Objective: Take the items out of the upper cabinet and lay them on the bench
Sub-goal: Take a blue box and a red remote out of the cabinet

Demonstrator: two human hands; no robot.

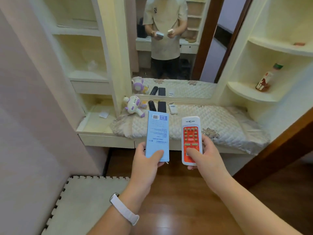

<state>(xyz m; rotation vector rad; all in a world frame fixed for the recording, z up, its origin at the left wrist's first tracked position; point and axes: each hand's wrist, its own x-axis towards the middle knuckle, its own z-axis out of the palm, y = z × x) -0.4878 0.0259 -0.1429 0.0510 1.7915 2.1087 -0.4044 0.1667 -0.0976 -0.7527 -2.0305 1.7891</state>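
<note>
**Both hands full above the bench**

We gripped a pale blue box (157, 136) in our left hand (147, 164) and a white-and-red remote control (191, 140) in our right hand (205, 158), both held over the front edge of the quilted bench (225, 122). On the bench, by the mirror (169, 48), lay a toy (134, 106), two black remotes (157, 106) and a white remote (172, 108).

Single head-worn view, forward and down, near the bench (194, 121).

blue box (157, 136): smooth matt card
remote (191, 139): shiny white plastic
worktop cover (220, 122): soft stitched cloth
floor (177, 200): shiny brown wood
mat (81, 200): matt foam
</note>
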